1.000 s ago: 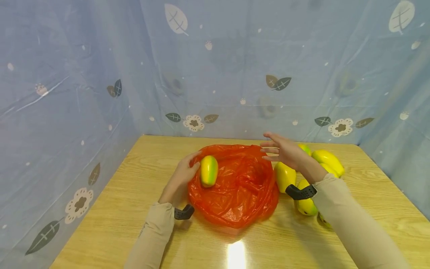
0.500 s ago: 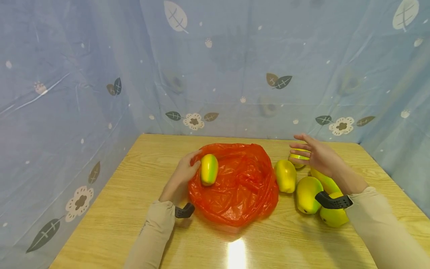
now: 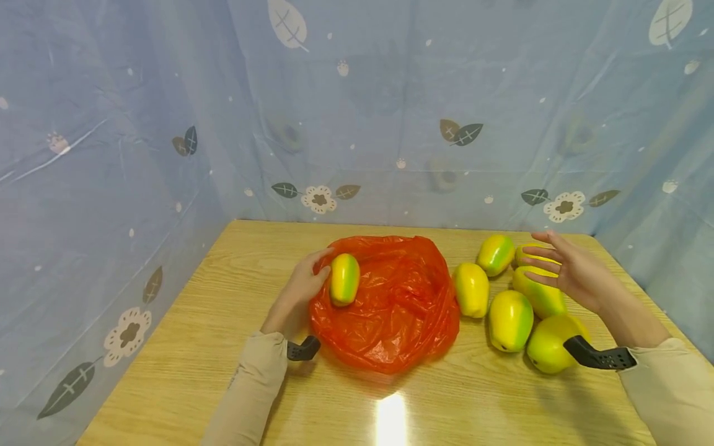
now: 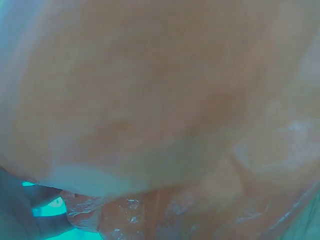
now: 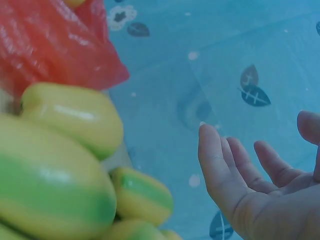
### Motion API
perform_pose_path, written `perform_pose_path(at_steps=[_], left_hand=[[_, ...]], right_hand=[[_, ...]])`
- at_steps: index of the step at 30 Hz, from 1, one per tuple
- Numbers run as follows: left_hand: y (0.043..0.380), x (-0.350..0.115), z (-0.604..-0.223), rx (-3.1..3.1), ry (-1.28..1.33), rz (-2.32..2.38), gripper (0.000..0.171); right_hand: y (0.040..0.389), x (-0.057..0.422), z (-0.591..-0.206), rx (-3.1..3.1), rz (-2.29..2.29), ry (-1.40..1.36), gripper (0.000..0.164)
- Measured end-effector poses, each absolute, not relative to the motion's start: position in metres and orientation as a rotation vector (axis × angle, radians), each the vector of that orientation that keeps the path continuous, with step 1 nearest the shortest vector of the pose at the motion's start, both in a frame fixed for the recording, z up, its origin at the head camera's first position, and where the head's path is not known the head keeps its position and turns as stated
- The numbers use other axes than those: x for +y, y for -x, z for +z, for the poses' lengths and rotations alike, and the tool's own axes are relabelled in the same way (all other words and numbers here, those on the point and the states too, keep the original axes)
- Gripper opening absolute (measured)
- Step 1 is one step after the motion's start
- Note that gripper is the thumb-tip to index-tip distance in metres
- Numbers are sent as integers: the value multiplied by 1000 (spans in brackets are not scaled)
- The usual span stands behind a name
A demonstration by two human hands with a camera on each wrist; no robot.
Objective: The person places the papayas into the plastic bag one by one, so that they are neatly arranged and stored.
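Note:
A red plastic bag (image 3: 390,334) lies spread open in the middle of the table. One yellow-green mango (image 3: 344,280) rests inside its left part. At the bag's left rim my left hand (image 3: 301,286) holds the plastic between thumb and fingers. In the left wrist view, blurred film fills most of the picture, and some fingers (image 4: 47,212) show at the lower left. My right hand (image 3: 582,275) hovers with loosely spread fingers over the right-hand mangoes, holding nothing. Beneath it lies one mango (image 3: 538,292); another mango (image 3: 555,344) sits nearer me.
Several more fruits lie right of the bag: a mango (image 3: 471,290) against its rim, a mango (image 3: 496,254) behind, and a mango (image 3: 510,321) in front. A patterned blue curtain (image 3: 390,124) surrounds the wooden table (image 3: 223,297) at the back and sides.
My right hand has moved right, from above the bag's right rim to over the mangoes, uncovering several of them. The left hand and the bag stay nearly where they were.

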State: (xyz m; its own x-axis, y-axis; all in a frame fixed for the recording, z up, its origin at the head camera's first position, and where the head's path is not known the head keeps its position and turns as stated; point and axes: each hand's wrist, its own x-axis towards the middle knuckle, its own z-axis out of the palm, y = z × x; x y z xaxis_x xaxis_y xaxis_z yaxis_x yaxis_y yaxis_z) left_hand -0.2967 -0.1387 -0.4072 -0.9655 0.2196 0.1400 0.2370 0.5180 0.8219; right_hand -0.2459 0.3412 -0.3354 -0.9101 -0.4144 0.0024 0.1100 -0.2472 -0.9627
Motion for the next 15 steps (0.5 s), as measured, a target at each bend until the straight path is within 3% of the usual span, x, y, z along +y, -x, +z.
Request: perform_pose_path(at_steps=[7,15], left_hand=[[297,-138,-406,-2737,391,-1501,44],[298,-139,-405,-2747,378,-1492,43]], right_hand=[[229,367,-346,1701,-2193,367,39],[217,381,-355,1786,-2159,285,31]])
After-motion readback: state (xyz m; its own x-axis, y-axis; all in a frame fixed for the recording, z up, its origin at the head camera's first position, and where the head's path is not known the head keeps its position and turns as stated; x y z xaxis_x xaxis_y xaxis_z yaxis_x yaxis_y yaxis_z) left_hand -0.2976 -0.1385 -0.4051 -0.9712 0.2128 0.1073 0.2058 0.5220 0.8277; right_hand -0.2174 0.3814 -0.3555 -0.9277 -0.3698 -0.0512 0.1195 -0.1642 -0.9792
